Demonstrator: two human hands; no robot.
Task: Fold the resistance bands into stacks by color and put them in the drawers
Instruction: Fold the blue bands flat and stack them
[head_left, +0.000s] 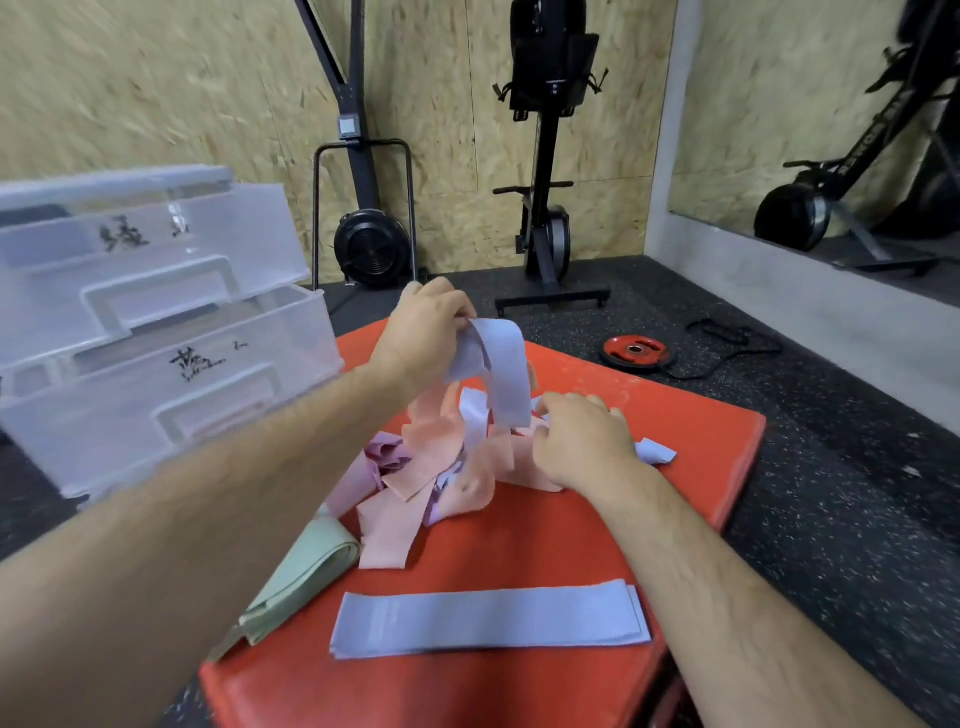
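A tangled pile of pink, purple and blue bands (441, 467) lies on the red mat (519, 540). My left hand (426, 332) pinches a light blue band (504, 369) and holds it up above the pile. My right hand (587, 441) rests on the right side of the pile, fingers curled into the bands. A flat stack of blue bands (488, 618) lies near the mat's front edge. A folded stack of green bands (306, 571) sits to its left. The clear plastic drawers (156, 332) stand at the left, two of them pulled open.
A red weight plate (636, 352) and a black cord (727, 338) lie on the dark rubber floor to the right. Black exercise machines (545, 156) stand along the chipboard wall behind. A mirror (831, 130) fills the right wall.
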